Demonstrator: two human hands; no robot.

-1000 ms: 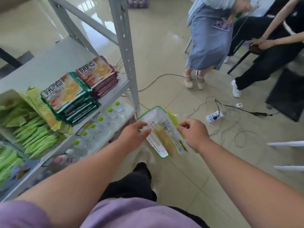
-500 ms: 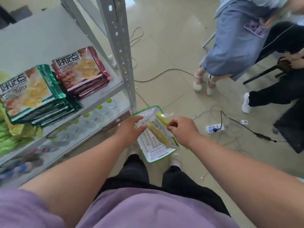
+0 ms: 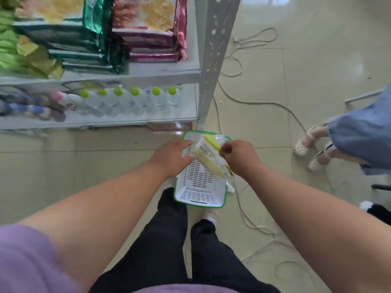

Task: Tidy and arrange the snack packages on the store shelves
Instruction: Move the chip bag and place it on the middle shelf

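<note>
The right hand (image 3: 239, 158) pinches the yellow snack packet (image 3: 211, 159), its long axis slanting over the white basket (image 3: 201, 185) held in the left hand's (image 3: 171, 159) grip; the shelf (image 3: 131, 74) lies up-left, nearer the left hand.

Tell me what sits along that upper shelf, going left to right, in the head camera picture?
Light green snack packets → stack of dark green packages → stack of red packages → the shelf's metal upright post.
</note>
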